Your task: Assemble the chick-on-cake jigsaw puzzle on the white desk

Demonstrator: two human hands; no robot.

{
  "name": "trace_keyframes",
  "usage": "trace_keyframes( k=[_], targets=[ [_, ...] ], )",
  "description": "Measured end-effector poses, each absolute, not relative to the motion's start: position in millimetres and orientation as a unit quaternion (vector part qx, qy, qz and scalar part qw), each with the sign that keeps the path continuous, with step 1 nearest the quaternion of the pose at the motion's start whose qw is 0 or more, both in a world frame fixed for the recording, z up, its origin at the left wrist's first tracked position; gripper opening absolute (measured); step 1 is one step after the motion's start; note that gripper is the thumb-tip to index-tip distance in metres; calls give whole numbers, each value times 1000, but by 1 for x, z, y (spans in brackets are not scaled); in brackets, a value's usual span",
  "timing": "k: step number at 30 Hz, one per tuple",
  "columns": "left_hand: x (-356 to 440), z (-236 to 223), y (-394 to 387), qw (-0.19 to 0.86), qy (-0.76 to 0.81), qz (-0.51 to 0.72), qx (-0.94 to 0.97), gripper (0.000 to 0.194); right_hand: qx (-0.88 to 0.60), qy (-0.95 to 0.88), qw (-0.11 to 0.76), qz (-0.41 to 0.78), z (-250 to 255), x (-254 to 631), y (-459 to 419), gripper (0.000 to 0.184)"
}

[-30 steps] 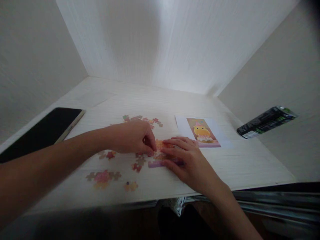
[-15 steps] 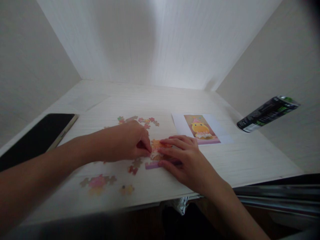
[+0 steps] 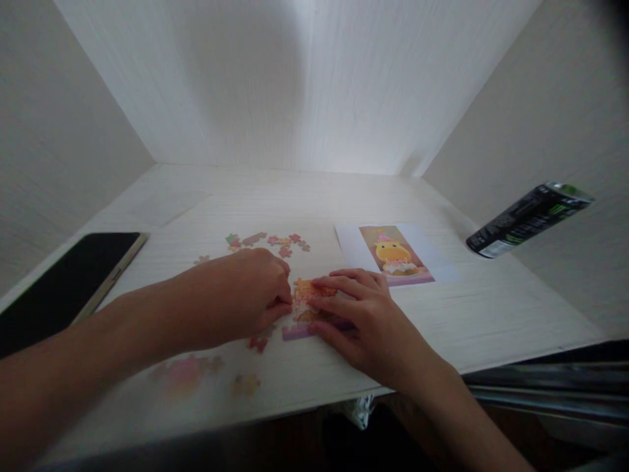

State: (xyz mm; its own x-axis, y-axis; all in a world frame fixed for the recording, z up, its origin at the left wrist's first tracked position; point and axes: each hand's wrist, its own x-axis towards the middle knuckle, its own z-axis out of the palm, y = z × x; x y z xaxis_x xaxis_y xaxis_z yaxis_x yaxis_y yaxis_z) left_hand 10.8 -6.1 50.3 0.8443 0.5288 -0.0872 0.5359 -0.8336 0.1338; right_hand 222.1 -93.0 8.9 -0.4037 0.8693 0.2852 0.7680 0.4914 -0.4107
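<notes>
A partly joined jigsaw puzzle (image 3: 303, 291), orange and pink above with a purple strip (image 3: 297, 332) at its near edge, lies on the white table. My left hand (image 3: 260, 288) is closed in a pinch at the puzzle's left edge, on a puzzle piece mostly hidden by the fingers. My right hand (image 3: 361, 311) lies over the puzzle's right side with fingers spread, pressing on it and covering much of it. Red puzzle pieces (image 3: 258, 343) show just below my left hand.
Loose puzzle pieces lie beyond my left hand (image 3: 285, 244) and nearer the table's front edge (image 3: 246, 384). A printed picture sheet (image 3: 393, 254) rests behind my right hand. A dark phone (image 3: 73, 275) lies left; a black can (image 3: 525, 219) stands right.
My left hand has shifted slightly left and nearer, still pinching at the puzzle's edge. My right hand stays spread on the puzzle. The view has tilted a little.
</notes>
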Motion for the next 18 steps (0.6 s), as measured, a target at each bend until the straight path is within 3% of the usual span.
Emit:
trace_keyframes(
  k=[7, 11, 18],
  targets=[
    [14, 49, -21, -21, 240, -105, 965, 11, -492, -828, 248, 101, 8, 222, -92, 19],
    [20, 57, -28, -15, 278, -124, 953, 17, -494, -829, 244, 98, 9, 221, -93, 20],
    [19, 56, -23, 5, 296, -123, 947, 11, -491, -829, 249, 101, 8, 222, -94, 20]
  ],
)
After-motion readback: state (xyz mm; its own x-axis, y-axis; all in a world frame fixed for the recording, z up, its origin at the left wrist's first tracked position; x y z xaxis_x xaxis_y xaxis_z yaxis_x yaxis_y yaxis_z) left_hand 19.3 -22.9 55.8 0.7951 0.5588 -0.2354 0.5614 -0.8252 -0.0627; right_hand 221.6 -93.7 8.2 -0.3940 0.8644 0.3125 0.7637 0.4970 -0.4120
